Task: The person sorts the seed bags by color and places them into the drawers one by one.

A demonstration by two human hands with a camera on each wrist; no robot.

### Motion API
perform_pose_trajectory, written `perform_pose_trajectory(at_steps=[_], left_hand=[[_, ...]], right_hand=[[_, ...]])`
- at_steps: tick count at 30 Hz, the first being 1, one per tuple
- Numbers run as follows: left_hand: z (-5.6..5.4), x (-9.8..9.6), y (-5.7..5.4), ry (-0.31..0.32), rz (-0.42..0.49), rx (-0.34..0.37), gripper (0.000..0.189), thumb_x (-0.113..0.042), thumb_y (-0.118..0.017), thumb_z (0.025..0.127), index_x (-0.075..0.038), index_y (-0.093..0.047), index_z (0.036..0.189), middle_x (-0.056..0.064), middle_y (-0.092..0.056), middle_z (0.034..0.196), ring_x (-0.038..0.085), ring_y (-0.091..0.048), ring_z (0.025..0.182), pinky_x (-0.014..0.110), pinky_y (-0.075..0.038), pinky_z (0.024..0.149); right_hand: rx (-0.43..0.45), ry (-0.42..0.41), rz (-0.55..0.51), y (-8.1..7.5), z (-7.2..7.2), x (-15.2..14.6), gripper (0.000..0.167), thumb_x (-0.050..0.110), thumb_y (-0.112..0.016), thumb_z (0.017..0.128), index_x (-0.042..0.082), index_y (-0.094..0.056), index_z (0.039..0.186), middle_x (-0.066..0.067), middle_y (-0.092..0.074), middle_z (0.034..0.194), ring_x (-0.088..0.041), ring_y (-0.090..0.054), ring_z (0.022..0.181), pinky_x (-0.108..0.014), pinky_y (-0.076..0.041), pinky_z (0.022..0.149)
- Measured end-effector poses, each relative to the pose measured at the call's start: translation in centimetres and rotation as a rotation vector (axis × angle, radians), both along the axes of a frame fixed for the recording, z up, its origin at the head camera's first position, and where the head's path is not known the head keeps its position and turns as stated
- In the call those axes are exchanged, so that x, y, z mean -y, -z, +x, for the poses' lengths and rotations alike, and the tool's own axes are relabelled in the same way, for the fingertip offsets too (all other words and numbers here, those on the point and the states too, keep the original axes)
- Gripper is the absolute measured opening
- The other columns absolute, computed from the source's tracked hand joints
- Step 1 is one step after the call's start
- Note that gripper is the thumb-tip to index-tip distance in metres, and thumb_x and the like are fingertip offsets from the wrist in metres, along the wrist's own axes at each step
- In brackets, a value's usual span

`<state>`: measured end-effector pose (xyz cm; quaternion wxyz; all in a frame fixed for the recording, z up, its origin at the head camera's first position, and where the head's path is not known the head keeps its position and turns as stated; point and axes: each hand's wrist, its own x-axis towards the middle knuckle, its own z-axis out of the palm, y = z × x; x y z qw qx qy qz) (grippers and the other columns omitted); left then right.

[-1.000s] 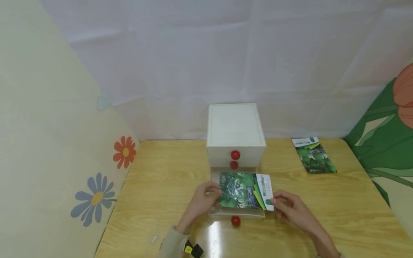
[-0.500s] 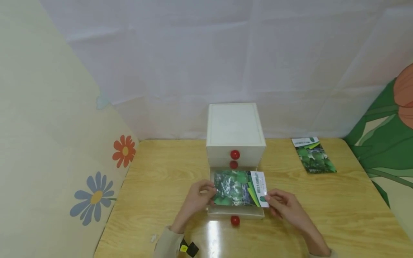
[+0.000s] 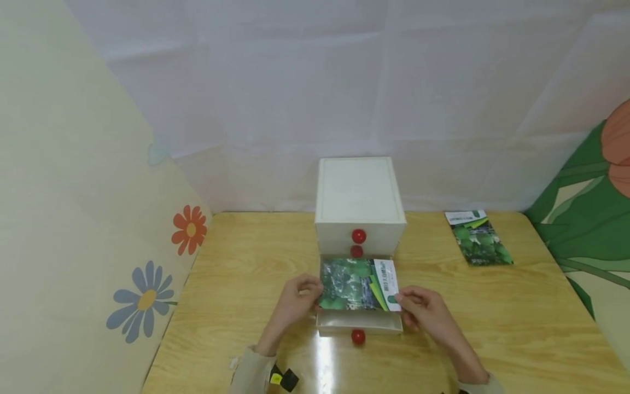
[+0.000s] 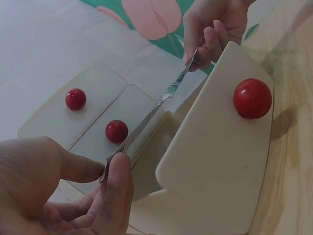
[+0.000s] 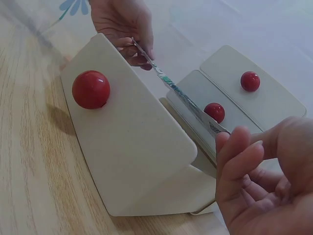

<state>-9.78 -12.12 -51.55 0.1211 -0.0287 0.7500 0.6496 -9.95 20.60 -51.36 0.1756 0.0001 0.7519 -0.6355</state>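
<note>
A green printed packet (image 3: 351, 284) with a white end is stretched flat between both hands, above the pulled-out bottom drawer (image 3: 359, 323) of a small white drawer cabinet (image 3: 360, 191). My left hand (image 3: 297, 300) pinches the packet's left edge between thumb and fingers. On the white end, my right hand (image 3: 427, 312) pinches the near corner. Both wrist views show the packet edge-on, behind the drawer front (image 4: 215, 147) with its red knob (image 5: 91, 89). Most of the drawer's inside is hidden under the packet in the head view.
Another green packet (image 3: 479, 238) lies on the wooden table (image 3: 531, 328) at the back right. Two upper drawers with red knobs (image 3: 359, 236) are closed. A white cloth (image 3: 275, 98) hangs behind, with flower-painted panels (image 3: 147, 301) at the sides.
Both hands have shifted left and slightly away with the packet, bringing it over the open drawer. The cabinet and the other packet have stayed put.
</note>
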Motion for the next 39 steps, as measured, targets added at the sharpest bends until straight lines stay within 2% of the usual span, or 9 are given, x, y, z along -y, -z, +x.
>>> perform_pose_trajectory(at_steps=[5, 12, 19, 23, 27, 31, 39], left_hand=[[-0.1, 0.2, 0.1, 0.006, 0.005, 0.021, 0.028, -0.007, -0.067, 0.103, 0.008, -0.065, 0.125, 0.018, -0.072, 0.108, 0.015, -0.072, 0.071, 0.032, -0.068, 0.069], [-0.3, 0.5, -0.2, 0.013, 0.026, 0.055, 0.040, -0.007, -0.072, 0.099, 0.009, -0.061, 0.134, 0.023, -0.071, 0.118, 0.017, -0.074, 0.077, 0.032, -0.068, 0.074], [-0.4, 0.8, -0.3, 0.053, 0.015, 0.038, 0.051, -0.007, -0.075, 0.095, 0.007, -0.058, 0.141, 0.027, -0.067, 0.132, 0.027, -0.076, 0.098, 0.039, -0.067, 0.086], [-0.5, 1.0, -0.3, 0.083, 0.023, 0.019, 0.056, -0.006, -0.075, 0.093, 0.007, -0.055, 0.144, 0.029, -0.064, 0.138, 0.033, -0.074, 0.110, 0.039, -0.066, 0.090], [-0.6, 1.1, -0.3, 0.086, 0.020, 0.016, 0.058, -0.006, -0.076, 0.093, 0.006, -0.054, 0.145, 0.028, -0.063, 0.140, 0.034, -0.074, 0.111, 0.039, -0.066, 0.091], [-0.9, 1.1, -0.1, 0.068, 0.011, 0.025, 0.058, -0.010, -0.078, 0.093, 0.003, -0.056, 0.145, 0.026, -0.064, 0.139, 0.032, -0.073, 0.112, 0.039, -0.066, 0.091], [-1.2, 0.9, 0.1, 0.053, -0.048, 0.021, 0.054, -0.017, -0.080, 0.094, -0.002, -0.061, 0.142, 0.019, -0.069, 0.132, 0.028, -0.074, 0.107, 0.039, -0.067, 0.088]], right_hand=[[0.065, 0.032, 0.019, 0.2, -0.5, 0.2, 0.029, 0.015, -0.063, 0.108, -0.011, -0.067, 0.119, -0.005, -0.063, 0.070, -0.012, -0.054, 0.058, -0.022, -0.045, 0.049], [0.087, 0.063, 0.009, 0.5, -1.0, 0.5, 0.033, 0.016, -0.063, 0.108, -0.012, -0.065, 0.127, -0.005, -0.063, 0.074, -0.013, -0.055, 0.060, -0.022, -0.045, 0.050], [0.074, 0.068, -0.012, 0.6, -1.7, 0.6, 0.036, 0.018, -0.059, 0.111, -0.012, -0.061, 0.130, -0.005, -0.064, 0.077, -0.012, -0.054, 0.060, -0.023, -0.046, 0.051], [0.077, 0.035, -0.031, 0.4, -1.9, 0.5, 0.040, 0.017, -0.058, 0.111, -0.013, -0.056, 0.137, -0.006, -0.070, 0.086, -0.011, -0.056, 0.063, -0.023, -0.047, 0.052], [0.086, -0.002, -0.060, 0.1, -2.1, 0.3, 0.047, 0.017, -0.059, 0.111, -0.012, -0.048, 0.146, -0.010, -0.074, 0.097, -0.010, -0.058, 0.067, -0.021, -0.048, 0.054], [0.089, -0.011, -0.081, 0.0, -2.2, 0.4, 0.051, 0.017, -0.060, 0.110, -0.011, -0.044, 0.150, -0.011, -0.073, 0.101, -0.009, -0.057, 0.068, -0.020, -0.047, 0.055], [0.096, 0.059, -0.073, 0.3, -2.1, 0.7, 0.042, 0.012, -0.063, 0.107, -0.014, -0.052, 0.139, -0.006, -0.073, 0.092, -0.009, -0.058, 0.066, -0.020, -0.048, 0.056]])
